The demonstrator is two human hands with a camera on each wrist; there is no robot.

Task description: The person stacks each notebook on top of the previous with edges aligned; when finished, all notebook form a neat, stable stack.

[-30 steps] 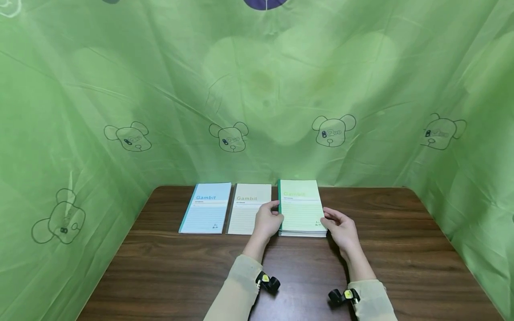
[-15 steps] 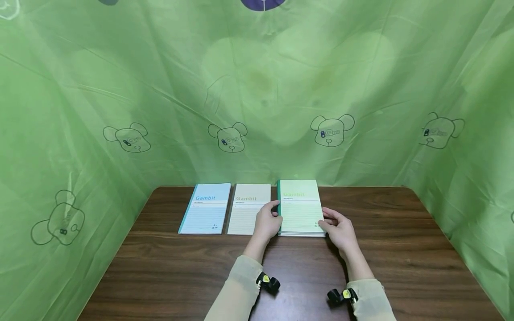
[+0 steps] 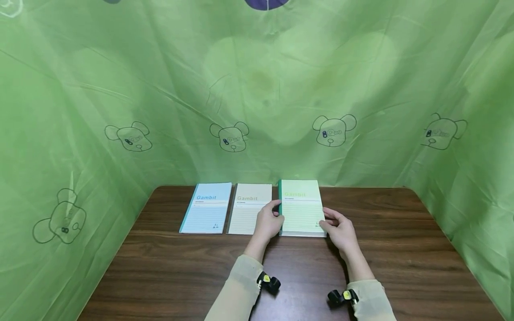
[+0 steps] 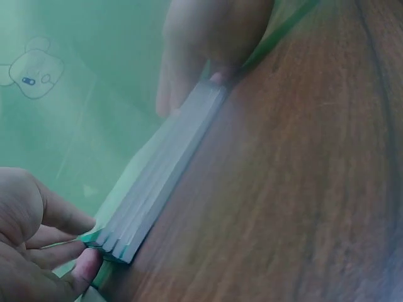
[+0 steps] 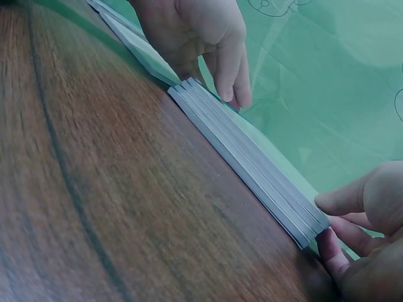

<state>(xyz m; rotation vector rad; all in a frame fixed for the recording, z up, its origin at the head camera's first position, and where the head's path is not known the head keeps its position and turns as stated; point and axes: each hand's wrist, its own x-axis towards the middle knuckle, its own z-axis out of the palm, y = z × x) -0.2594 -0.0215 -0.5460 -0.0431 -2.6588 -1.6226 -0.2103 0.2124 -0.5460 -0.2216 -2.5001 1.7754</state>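
A stack of several green notebooks [image 3: 301,209] lies on the table, spines to the left, between the two hands. My left hand [image 3: 269,219] holds its spine side near the front corner. Across from it, my right hand [image 3: 340,229] grips the opposite side, its thumb on the top cover's corner and its fingers at the side edge. In the right wrist view the layered page edges of the notebook stack [image 5: 252,165] line up closely. Part of a beige notebook [image 3: 246,214] is hidden behind the left hand.
A blue notebook [image 3: 206,207] lies flat at the far left of the row, beside the beige one. The brown wooden table [image 3: 168,276] ends at a green curtain [image 3: 277,98] on the back and sides.
My right hand has shifted slightly left against the stack, and the front edges of the notebooks look a little more even. The left hand stays in place.
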